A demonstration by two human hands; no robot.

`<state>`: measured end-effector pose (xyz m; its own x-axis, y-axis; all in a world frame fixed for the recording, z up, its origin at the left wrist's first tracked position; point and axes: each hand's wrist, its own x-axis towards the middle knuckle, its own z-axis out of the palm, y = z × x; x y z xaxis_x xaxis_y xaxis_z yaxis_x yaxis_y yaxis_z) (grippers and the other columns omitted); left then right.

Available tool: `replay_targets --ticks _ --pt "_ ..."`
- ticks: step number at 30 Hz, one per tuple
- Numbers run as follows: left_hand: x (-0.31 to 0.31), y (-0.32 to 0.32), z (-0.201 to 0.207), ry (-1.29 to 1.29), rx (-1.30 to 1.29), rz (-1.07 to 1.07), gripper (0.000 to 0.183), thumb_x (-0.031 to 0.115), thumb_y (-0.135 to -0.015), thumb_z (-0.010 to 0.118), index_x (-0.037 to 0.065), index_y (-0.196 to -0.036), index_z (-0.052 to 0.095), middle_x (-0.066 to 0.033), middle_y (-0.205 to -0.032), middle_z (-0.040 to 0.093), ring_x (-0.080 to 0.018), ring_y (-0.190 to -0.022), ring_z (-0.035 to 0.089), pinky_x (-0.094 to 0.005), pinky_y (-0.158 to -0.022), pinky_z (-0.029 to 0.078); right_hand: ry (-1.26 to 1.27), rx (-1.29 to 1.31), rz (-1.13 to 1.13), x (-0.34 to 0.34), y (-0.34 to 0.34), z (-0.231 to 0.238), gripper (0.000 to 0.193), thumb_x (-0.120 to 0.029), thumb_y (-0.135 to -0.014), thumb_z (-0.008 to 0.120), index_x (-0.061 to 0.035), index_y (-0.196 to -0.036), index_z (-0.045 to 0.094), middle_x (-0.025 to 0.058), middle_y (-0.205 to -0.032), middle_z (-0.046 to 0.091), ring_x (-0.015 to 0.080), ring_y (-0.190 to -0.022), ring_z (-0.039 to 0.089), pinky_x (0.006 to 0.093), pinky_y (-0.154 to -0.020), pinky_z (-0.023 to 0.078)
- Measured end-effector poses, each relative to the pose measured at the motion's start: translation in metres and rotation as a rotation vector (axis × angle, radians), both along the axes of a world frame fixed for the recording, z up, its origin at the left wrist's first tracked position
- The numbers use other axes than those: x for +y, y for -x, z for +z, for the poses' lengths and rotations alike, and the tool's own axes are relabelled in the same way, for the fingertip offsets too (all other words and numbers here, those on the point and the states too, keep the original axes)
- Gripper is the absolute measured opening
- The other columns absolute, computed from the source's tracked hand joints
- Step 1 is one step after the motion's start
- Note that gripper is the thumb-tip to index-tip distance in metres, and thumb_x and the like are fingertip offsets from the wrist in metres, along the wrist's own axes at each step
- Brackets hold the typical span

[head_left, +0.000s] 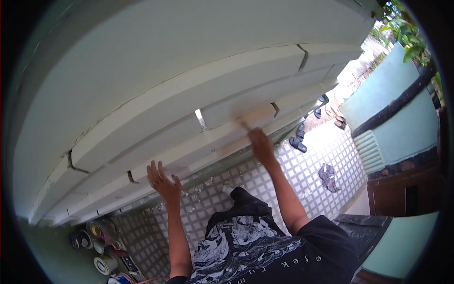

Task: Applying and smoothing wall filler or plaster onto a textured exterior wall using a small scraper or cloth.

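Note:
A large white panelled surface (142, 120) with raised ledges and short dark slots stretches across the view in front of me. My left hand (163, 182) is open, its fingers spread near the panel's lower ledge; contact is hard to judge. Farther right, my right hand (261, 143) is closed on a blurred brownish hand tool (243, 123), which lies over the panel beside one slot. Motion smears the tool's end, so its exact kind cannot be made out. A bright gap (201, 120) shows through the panel between my hands.
White flakes (189, 193) litter the checkered tile floor (302, 177) below. Black slippers (298, 144) and a crumpled grey cloth (328, 178) lie to the right. Paint cans and tubs (105, 264) crowd the lower left. A light green wall (402, 104) stands at the right.

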<state>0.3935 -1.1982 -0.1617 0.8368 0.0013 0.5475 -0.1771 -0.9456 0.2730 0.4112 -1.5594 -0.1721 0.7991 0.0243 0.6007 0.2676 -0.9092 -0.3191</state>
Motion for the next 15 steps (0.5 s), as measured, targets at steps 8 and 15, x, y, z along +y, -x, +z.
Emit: replay_targets --ticks 8,15 --pt "-0.004 -0.027 -0.040 -0.020 -0.346 0.102 0.052 0.022 -0.084 0.053 0.005 -0.132 0.040 -0.0178 -0.138 0.039 -0.0387 -0.134 0.031 -0.0553 -0.109 0.021 -0.366 -0.118 -0.215 -0.070 -0.003 0.037 0.038 -0.011 -0.094 0.053 -0.0093 -0.132 0.055 0.0184 -0.107 0.063 0.0358 -0.091 0.061 0.0440 -0.079 0.048" --pt "-0.011 -0.038 -0.051 0.001 -0.476 0.186 0.056 0.022 -0.078 0.057 0.005 -0.129 0.043 -0.0185 -0.134 0.041 -0.0427 -0.130 0.033 -0.0585 -0.106 0.026 -0.541 0.211 -0.309 -0.077 -0.013 0.031 0.032 -0.009 -0.091 0.060 -0.0023 -0.122 0.061 0.0201 -0.115 0.063 0.0362 -0.100 0.062 0.0397 -0.087 0.049"
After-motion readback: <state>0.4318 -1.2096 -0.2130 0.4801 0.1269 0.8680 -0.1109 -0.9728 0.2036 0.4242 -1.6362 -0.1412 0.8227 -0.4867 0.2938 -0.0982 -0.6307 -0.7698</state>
